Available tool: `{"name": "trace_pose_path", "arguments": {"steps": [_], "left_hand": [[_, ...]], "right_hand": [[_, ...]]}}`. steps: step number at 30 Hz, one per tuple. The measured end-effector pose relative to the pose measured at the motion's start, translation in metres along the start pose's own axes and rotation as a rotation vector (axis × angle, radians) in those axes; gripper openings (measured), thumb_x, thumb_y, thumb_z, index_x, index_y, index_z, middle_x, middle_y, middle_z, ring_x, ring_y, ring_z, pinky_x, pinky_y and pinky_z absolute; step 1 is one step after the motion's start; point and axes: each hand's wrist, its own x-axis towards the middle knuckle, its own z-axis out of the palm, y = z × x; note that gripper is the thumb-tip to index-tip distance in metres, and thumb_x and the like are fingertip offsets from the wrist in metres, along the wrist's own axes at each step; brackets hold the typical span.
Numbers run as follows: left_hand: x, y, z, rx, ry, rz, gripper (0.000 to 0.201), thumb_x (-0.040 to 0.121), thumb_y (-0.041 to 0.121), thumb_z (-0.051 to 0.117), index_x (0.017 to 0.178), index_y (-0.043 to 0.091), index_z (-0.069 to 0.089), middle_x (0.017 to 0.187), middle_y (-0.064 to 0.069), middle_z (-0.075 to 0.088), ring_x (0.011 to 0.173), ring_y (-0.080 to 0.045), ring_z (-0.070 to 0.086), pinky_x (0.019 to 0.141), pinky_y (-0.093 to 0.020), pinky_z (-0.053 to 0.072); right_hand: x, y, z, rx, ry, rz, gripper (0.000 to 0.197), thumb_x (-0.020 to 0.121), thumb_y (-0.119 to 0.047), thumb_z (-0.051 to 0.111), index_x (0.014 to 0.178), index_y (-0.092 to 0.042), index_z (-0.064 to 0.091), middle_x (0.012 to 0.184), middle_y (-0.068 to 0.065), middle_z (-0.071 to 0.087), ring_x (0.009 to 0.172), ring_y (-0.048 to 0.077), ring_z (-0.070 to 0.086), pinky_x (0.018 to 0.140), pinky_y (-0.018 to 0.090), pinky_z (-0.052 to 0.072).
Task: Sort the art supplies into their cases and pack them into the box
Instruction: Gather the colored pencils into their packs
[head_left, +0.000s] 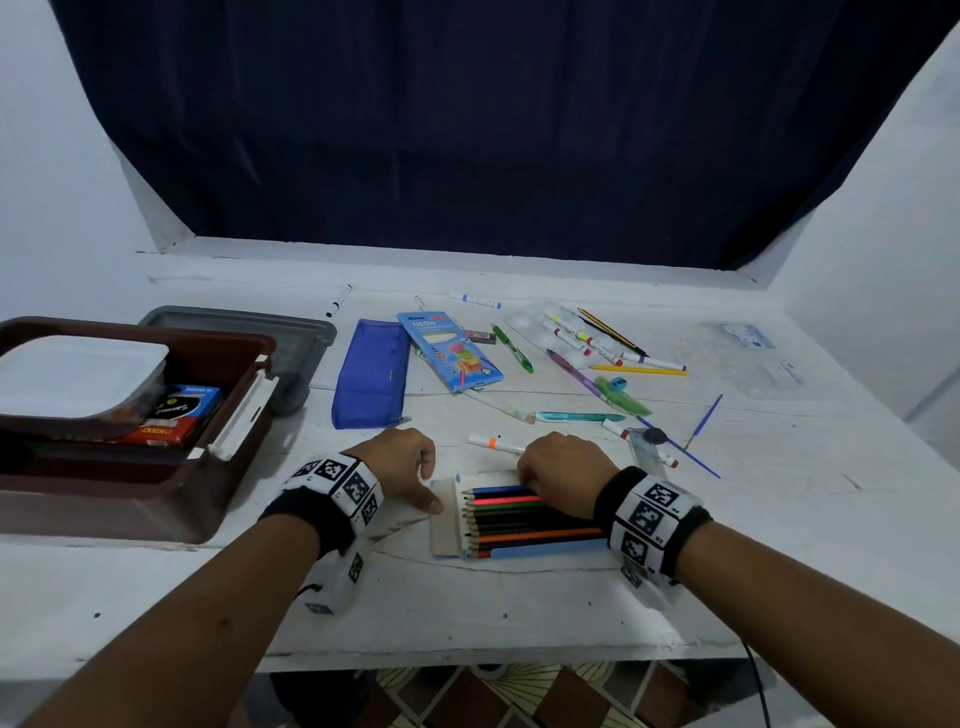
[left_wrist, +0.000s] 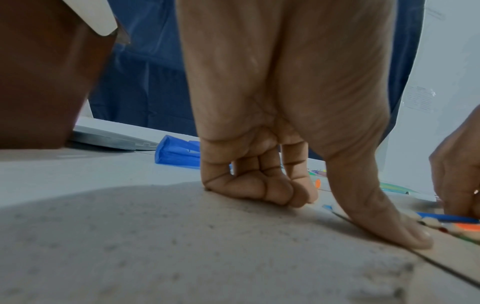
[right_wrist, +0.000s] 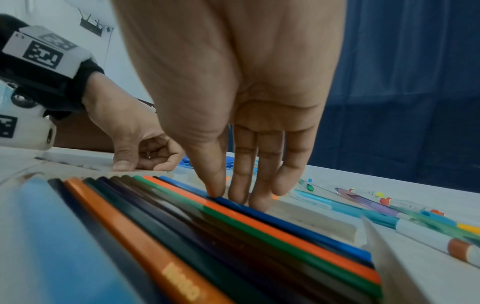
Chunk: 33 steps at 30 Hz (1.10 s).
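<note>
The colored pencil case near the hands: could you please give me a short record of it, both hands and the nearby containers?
pencil case: open, flat on the table, flap to the left
colored pencils: a row lying in the case, tips to the left
left hand: thumb presses the flap, other fingers curled
right hand: fingertips on the blue pencil at the row's far edge
blue pouch: beyond the hands, lying flat
brown box: to the left, holding a white tub

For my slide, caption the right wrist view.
Right hand fingertips settle a blue pencil into the open pencil case.
</note>
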Motion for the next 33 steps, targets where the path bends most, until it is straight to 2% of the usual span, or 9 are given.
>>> {"name": "trace_pose_path", "arguments": {"steps": [5, 7, 14, 18, 20, 24, 28, 30, 33], "left_hand": [[-0.001, -0.001, 0.001, -0.018, 0.020, -0.002, 0.043, 0.065, 0.044, 0.086, 0.089, 0.024, 0.056, 0.091, 0.009, 0.052, 0.081, -0.010, 0.048, 0.062, -0.023, 0.038], [-0.001, -0.001, 0.002, -0.022, 0.030, -0.005, 0.044, 0.064, 0.043, 0.086, 0.090, 0.022, 0.057, 0.090, 0.010, 0.051, 0.079, -0.010, 0.049, 0.062, -0.023, 0.039], [0.000, -0.001, 0.001, -0.013, 0.023, -0.007, 0.044, 0.063, 0.044, 0.086, 0.087, 0.024, 0.056, 0.088, 0.009, 0.052, 0.082, -0.012, 0.051, 0.063, -0.025, 0.040], [0.001, 0.000, 0.000, 0.012, 0.005, -0.010, 0.044, 0.063, 0.046, 0.086, 0.085, 0.024, 0.055, 0.089, 0.008, 0.054, 0.083, -0.013, 0.053, 0.067, -0.026, 0.043], [0.002, 0.000, 0.000, 0.019, 0.001, -0.007, 0.043, 0.064, 0.046, 0.085, 0.088, 0.024, 0.057, 0.089, 0.008, 0.054, 0.082, -0.013, 0.052, 0.065, -0.025, 0.042], [0.005, 0.002, -0.004, 0.026, -0.009, 0.016, 0.041, 0.064, 0.044, 0.086, 0.090, 0.024, 0.060, 0.087, 0.008, 0.054, 0.078, -0.010, 0.051, 0.062, -0.024, 0.040], [0.016, 0.009, -0.009, -0.001, -0.033, 0.054, 0.040, 0.064, 0.036, 0.088, 0.092, 0.025, 0.062, 0.082, 0.008, 0.054, 0.073, -0.009, 0.051, 0.062, -0.023, 0.042], [0.022, 0.017, -0.012, 0.002, -0.054, 0.065, 0.037, 0.067, 0.035, 0.086, 0.094, 0.026, 0.063, 0.084, 0.008, 0.055, 0.076, -0.009, 0.053, 0.068, -0.023, 0.046], [0.031, 0.031, -0.020, -0.012, 0.001, 0.093, 0.030, 0.073, 0.036, 0.081, 0.097, 0.021, 0.069, 0.085, 0.007, 0.058, 0.081, -0.010, 0.056, 0.075, -0.026, 0.048]], "right_hand": [[-0.004, -0.001, -0.002, -0.046, 0.021, 0.038, 0.018, 0.095, -0.020, 0.052, 0.105, -0.020, 0.067, 0.095, 0.005, 0.057, 0.079, 0.024, 0.051, 0.064, 0.029, 0.037], [-0.005, -0.001, -0.003, -0.034, 0.023, 0.042, 0.018, 0.095, -0.020, 0.052, 0.105, -0.019, 0.067, 0.092, 0.005, 0.055, 0.078, 0.023, 0.050, 0.063, 0.028, 0.036], [-0.007, 0.004, -0.001, 0.003, 0.020, 0.046, 0.017, 0.095, -0.018, 0.053, 0.105, -0.016, 0.066, 0.102, 0.009, 0.061, 0.089, 0.027, 0.060, 0.069, 0.030, 0.044], [-0.013, 0.016, 0.003, 0.051, 0.035, 0.073, 0.017, 0.092, -0.015, 0.053, 0.095, -0.013, 0.069, 0.096, 0.009, 0.065, 0.086, 0.028, 0.062, 0.078, 0.039, 0.054], [-0.019, 0.025, 0.005, 0.073, 0.064, 0.079, 0.018, 0.092, -0.015, 0.052, 0.094, -0.013, 0.070, 0.096, 0.006, 0.065, 0.089, 0.026, 0.062, 0.081, 0.038, 0.052], [-0.037, 0.051, 0.010, 0.103, 0.156, 0.101, 0.024, 0.097, -0.021, 0.050, 0.109, -0.021, 0.070, 0.110, 0.000, 0.061, 0.106, 0.017, 0.057, 0.092, 0.033, 0.043], [-0.047, 0.079, 0.017, 0.222, 0.163, 0.200, 0.023, 0.094, -0.025, 0.054, 0.110, -0.017, 0.069, 0.112, 0.002, 0.057, 0.106, 0.019, 0.056, 0.088, 0.027, 0.043], [-0.050, 0.091, 0.018, 0.273, 0.190, 0.209, 0.022, 0.092, -0.024, 0.056, 0.107, -0.015, 0.070, 0.109, 0.002, 0.062, 0.103, 0.019, 0.058, 0.085, 0.025, 0.042], [-0.056, 0.104, 0.015, 0.371, 0.247, 0.241, 0.020, 0.092, -0.023, 0.059, 0.103, -0.012, 0.071, 0.105, 0.003, 0.067, 0.097, 0.019, 0.061, 0.085, 0.029, 0.047]]}}
